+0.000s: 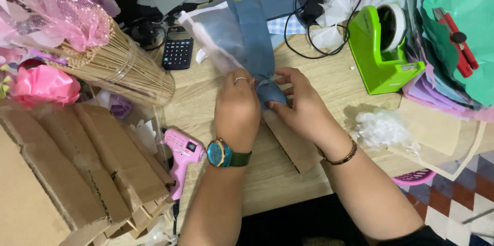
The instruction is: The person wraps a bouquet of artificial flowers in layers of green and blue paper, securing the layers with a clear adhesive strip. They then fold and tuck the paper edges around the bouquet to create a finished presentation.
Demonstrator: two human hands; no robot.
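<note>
Two hands are working at the middle of a wooden table, both closing on a strip of blue paper. The left hand, wearing a ring and a teal watch, is lying knuckles-up over the strip's lower end, fingers curled together on the gathered paper. The right hand, with a thin bracelet at the wrist, is pinching the same bunched end from the other side, thumb and fingertips pressing on the blue. The strip is running up and away from the hands toward the table's far edge, a sheet of clear wrap lying along its left side. A cardboard strip is lying under the right hand.

A pink glue gun is resting just left of the left forearm, beside stacked cardboard. A bundle of sticks is leaning near a calculator. A green tape dispenser is sitting well to the right, with red scissors on green paper beyond it.
</note>
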